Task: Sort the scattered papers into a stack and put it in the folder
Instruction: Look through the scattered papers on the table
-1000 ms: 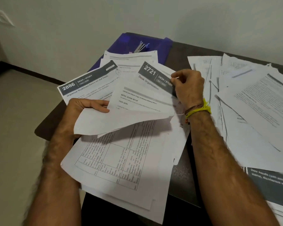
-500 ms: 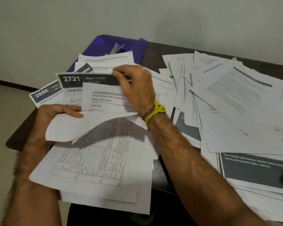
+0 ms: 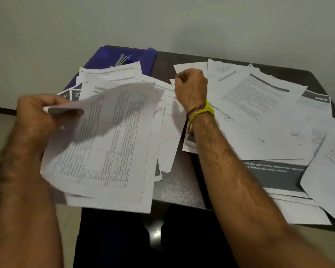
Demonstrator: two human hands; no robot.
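Gathering step: left hand (image 3: 37,120) gripped the growing stack (image 3: 104,147) at the counter (image 3: 180,186) edge; right hand (image 3: 190,86) pinched a loose sheet (image 3: 171,82). Next, lay it squarely; blue folder (image 3: 104,57) waited behind.

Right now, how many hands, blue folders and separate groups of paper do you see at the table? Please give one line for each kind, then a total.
Hands: 2, the left hand gripping paper and the right hand
Blue folders: 1, the blue folder
Groups of paper: 2, the gathered pile and the scattered spread
Total: 5
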